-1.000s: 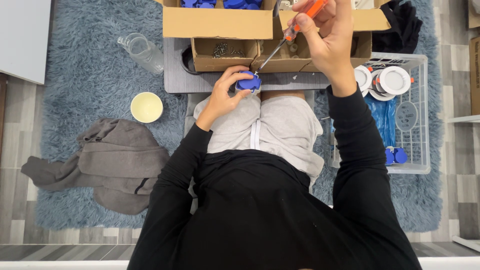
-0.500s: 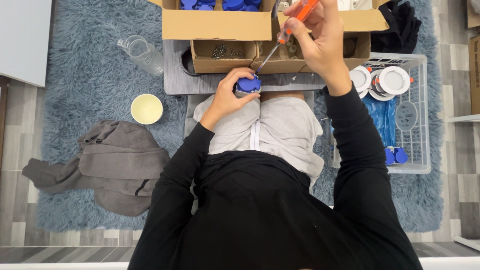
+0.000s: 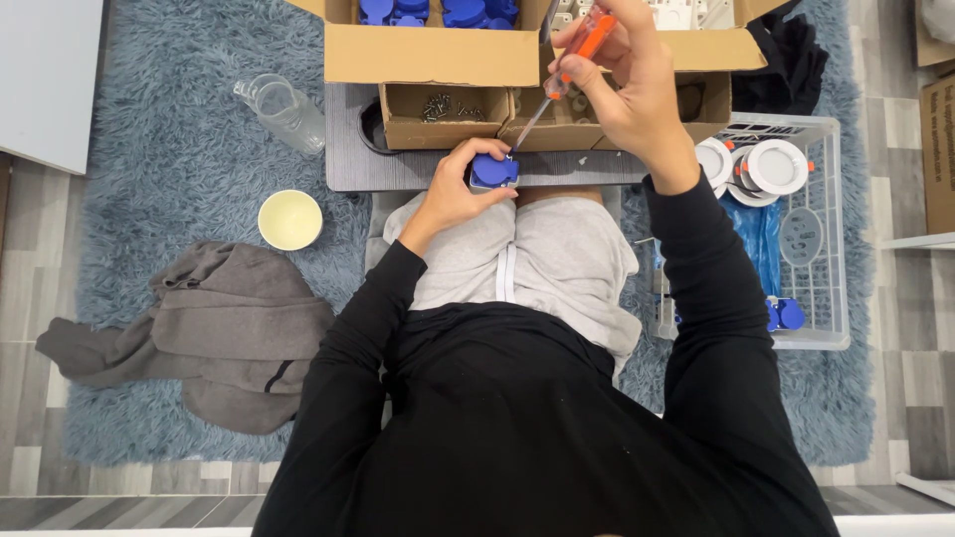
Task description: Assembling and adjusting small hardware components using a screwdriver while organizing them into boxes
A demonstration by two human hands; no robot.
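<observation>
My left hand (image 3: 460,191) grips a small blue socket-like part (image 3: 493,171) at the edge of a low grey board (image 3: 348,159) in front of my knees. My right hand (image 3: 637,85) holds an orange-handled screwdriver (image 3: 567,68) raised and slanted, its metal tip reaching down to the blue part. Just behind the part stands a small open cardboard box (image 3: 438,111) with screws in it.
A large open cardboard box (image 3: 438,55) with several blue parts sits at the back. A clear plastic bottle (image 3: 282,107) and a cream bowl (image 3: 290,220) lie on the blue shaggy rug, a grey garment (image 3: 199,338) at left. A white wire basket (image 3: 811,239) stands at right.
My right hand has shifted slightly with the screwdriver, still tip-down on the blue part. My left hand stays on the part.
</observation>
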